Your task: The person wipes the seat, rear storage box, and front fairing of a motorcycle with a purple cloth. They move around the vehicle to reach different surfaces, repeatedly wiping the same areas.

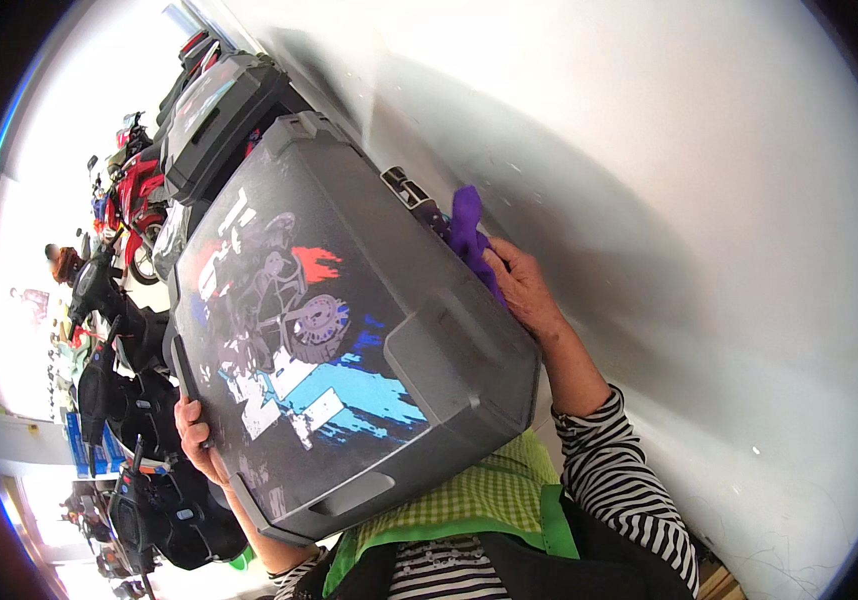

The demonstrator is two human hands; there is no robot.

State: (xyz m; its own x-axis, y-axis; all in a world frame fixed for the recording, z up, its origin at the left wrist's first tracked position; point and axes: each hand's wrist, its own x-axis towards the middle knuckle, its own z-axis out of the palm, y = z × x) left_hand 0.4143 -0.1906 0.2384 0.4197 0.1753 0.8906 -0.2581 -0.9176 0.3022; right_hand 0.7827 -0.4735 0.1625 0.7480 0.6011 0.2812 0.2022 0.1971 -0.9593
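My right hand (521, 286) pinches a bunched, bright purple cloth (466, 225) against the right side of a large, boxy, dark grey hard-shell case (404, 300). My left hand (194, 437) lies along the case's left side, fingers bent; I can't tell how firmly they grip. The case sits tilted right in front of me, its lid printed with a motorcycle and red, white and blue splashes. Just past the cloth, a shiny metal buckle (405, 187) is on the case's right side. Below the case's near edge is my green-and-yellow checked apron (484, 488). Beyond its far end is a second dark, boxy case (211, 125). Left of the case stand black scooters (129, 320) and, farther off, a red motorcycle (139, 185); right of it, a smooth white wall (669, 200).
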